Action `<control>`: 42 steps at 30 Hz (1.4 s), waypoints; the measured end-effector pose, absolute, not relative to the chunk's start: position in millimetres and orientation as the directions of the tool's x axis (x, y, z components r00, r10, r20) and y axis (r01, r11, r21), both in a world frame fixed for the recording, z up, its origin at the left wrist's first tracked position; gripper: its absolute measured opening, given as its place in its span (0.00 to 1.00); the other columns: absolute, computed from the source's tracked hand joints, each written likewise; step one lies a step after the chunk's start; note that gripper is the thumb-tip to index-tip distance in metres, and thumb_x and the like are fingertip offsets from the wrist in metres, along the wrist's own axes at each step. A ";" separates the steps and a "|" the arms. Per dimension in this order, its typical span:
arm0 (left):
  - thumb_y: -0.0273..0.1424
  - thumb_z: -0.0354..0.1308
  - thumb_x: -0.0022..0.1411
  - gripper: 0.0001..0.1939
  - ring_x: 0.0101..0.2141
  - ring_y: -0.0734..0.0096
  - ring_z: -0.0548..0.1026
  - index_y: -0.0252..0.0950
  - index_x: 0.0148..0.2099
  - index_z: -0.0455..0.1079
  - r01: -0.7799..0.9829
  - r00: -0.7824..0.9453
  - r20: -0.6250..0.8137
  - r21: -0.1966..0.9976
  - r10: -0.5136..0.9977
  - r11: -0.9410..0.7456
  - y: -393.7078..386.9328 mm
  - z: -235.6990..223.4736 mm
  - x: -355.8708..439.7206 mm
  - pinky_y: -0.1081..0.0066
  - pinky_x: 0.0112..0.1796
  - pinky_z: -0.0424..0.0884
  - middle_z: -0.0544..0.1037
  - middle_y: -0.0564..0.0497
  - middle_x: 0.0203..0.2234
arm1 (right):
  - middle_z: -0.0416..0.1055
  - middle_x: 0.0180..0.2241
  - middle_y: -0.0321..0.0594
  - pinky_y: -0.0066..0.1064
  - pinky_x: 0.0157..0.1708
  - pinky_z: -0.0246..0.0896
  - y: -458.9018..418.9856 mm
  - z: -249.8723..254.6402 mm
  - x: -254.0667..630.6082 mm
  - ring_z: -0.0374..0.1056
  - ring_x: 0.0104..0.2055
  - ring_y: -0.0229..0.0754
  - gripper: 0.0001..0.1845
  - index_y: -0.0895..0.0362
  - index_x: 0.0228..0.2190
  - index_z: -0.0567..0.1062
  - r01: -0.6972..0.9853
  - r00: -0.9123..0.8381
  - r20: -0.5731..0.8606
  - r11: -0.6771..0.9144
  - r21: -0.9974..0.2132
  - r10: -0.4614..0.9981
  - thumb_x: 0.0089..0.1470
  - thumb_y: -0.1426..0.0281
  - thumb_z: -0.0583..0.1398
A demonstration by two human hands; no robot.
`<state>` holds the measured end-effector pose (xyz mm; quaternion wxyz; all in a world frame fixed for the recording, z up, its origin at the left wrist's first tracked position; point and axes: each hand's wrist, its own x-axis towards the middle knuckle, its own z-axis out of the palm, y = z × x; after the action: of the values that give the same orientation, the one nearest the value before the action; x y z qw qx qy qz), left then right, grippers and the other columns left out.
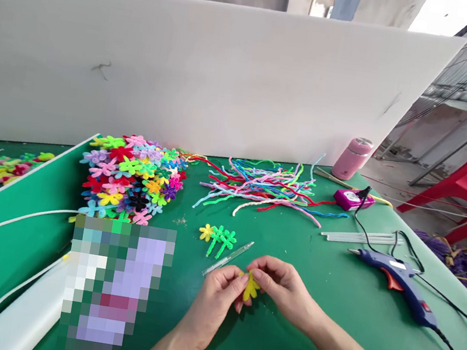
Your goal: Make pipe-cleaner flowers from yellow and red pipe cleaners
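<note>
Between my two hands is a yellow pipe-cleaner flower [251, 289], its fuzzy petals partly hidden by fingers. My left hand [221, 294] pinches it from the left, thumb on top. From the right, my right hand [282, 286] grips its upper edge between thumb and fingers. Just beyond the hands lies a clear slim pen-like stick [229, 259]. Past that rest two green pipe-cleaner flowers with stems [222, 239] and a small yellow flower [205, 231].
A heap of colourful pipe-cleaner flowers [126, 179] sits at left, loose pipe cleaners [267, 186] behind. At right are a blue glue gun [398, 281], glue sticks [360, 238], a purple timer-like box [351, 199] and a pink bottle [351, 158]. A white board [213, 77] closes the back.
</note>
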<state>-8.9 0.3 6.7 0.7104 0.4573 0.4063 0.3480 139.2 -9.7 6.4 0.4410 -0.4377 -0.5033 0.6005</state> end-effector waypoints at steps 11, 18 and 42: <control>0.37 0.54 0.58 0.14 0.21 0.77 0.62 0.33 0.24 0.65 -0.083 0.313 -0.206 0.967 0.927 0.243 2.5 4.5 -11.1 0.76 0.23 0.57 0.67 0.55 0.18 | 0.60 0.18 0.30 0.24 0.21 0.45 -6.5 5.6 114.9 0.54 0.20 0.31 0.18 0.60 0.25 0.65 -0.250 -0.056 -0.266 -0.271 -0.929 0.962 0.51 0.56 0.57; 0.36 0.54 0.58 0.14 0.22 0.76 0.64 0.32 0.25 0.67 -0.258 0.321 -0.285 0.891 0.903 0.373 2.1 8.1 -8.8 0.75 0.25 0.60 0.68 0.53 0.18 | 0.67 0.23 0.35 0.30 0.28 0.57 -10.8 8.7 121.9 0.64 0.24 0.36 0.16 0.59 0.28 0.67 -0.388 -0.141 -0.126 -0.171 -0.906 0.982 0.48 0.58 0.61; 0.33 0.55 0.57 0.10 0.21 0.77 0.62 0.34 0.26 0.65 -0.036 0.266 -0.210 0.973 0.941 0.227 0.5 4.6 -12.1 0.76 0.23 0.60 0.66 0.55 0.18 | 0.59 0.20 0.31 0.24 0.23 0.48 -12.5 2.3 122.0 0.52 0.22 0.32 0.19 0.59 0.23 0.66 -0.301 -0.014 -0.206 -0.200 -0.932 0.979 0.45 0.56 0.62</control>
<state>-12.1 0.5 4.6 0.6300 0.4859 0.4655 0.3877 122.0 -12.5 2.3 0.5205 -0.4714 -0.3591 0.6147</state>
